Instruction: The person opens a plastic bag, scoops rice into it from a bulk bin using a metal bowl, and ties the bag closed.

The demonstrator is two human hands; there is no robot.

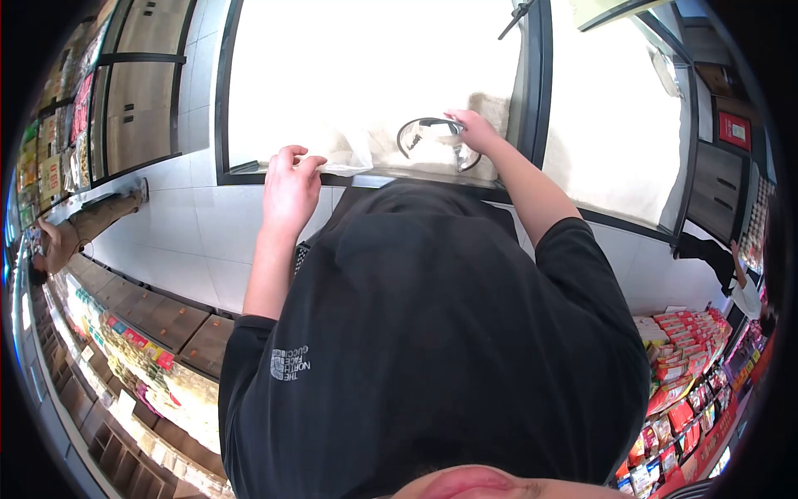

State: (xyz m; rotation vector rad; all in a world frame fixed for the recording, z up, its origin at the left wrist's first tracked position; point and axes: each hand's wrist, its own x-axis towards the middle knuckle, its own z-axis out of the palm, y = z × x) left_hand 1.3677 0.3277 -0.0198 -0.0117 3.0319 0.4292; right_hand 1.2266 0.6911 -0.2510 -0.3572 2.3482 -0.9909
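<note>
A large dark-framed bin holds white, overexposed contents that look like grain. Near its front edge, my right hand is closed on the rim of a round metal bowl, which lies in the white contents. Over the front left edge of the bin is my left hand, its fingers curled and touching a thin clear plastic bag that rests along the edge. What the bag holds is too washed out to tell.
A second bin section adjoins on the right. Shelves of packaged goods stand at lower right, and a goods display at lower left. One person is at far left, another at far right.
</note>
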